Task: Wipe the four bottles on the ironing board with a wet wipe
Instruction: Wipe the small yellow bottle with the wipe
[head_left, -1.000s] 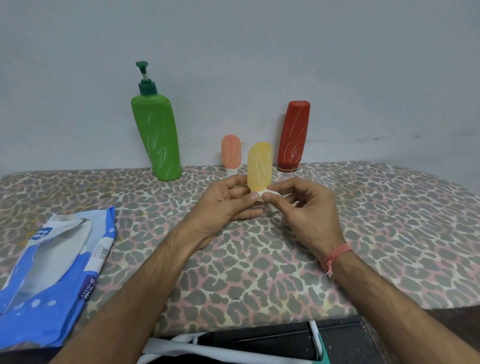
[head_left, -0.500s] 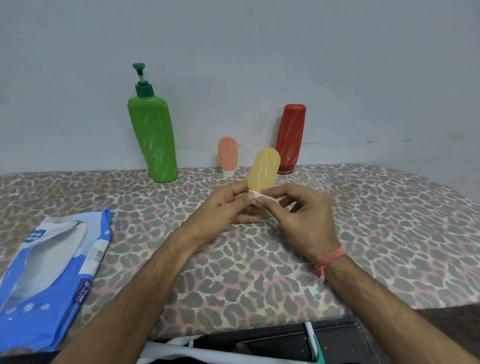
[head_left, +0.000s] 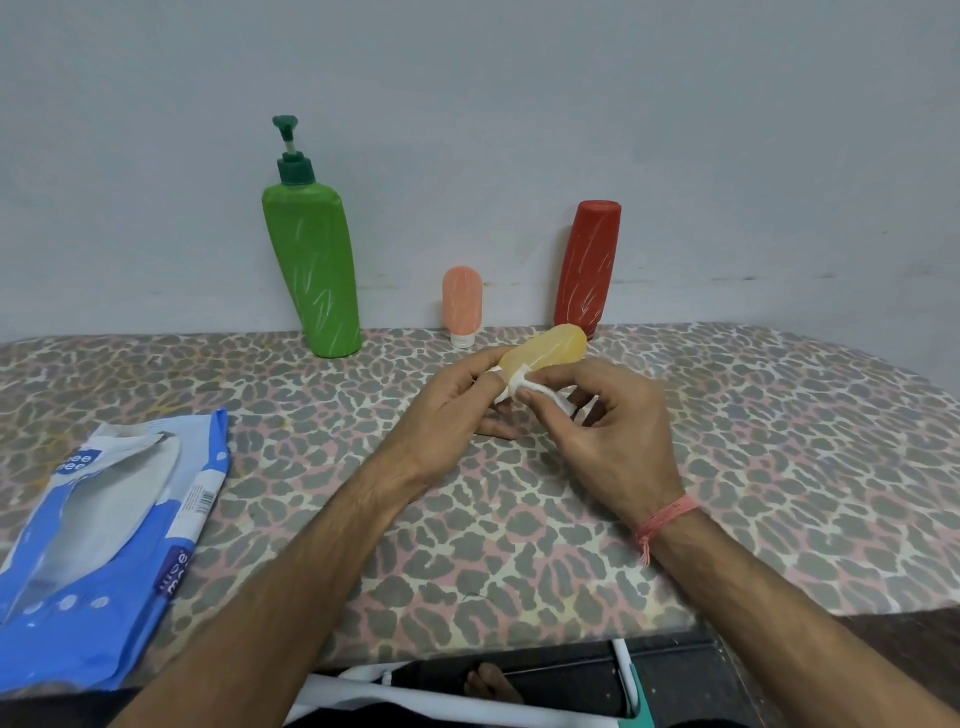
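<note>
Tilted now from upright toward the right, the yellow bottle (head_left: 545, 351) lies at frame centre, its lower end gripped by left hand (head_left: 457, 410) fingers while right hand (head_left: 608, 426) fingers pinch the wet wipe (head_left: 524, 387) against it. Best to wipe lengthwise, rotating. Green pump bottle (head_left: 311, 270), peach bottle (head_left: 462, 306) and red bottle (head_left: 587, 270) stand behind; the ironing board (head_left: 753, 467) offers room rightward, its edge below.
</note>
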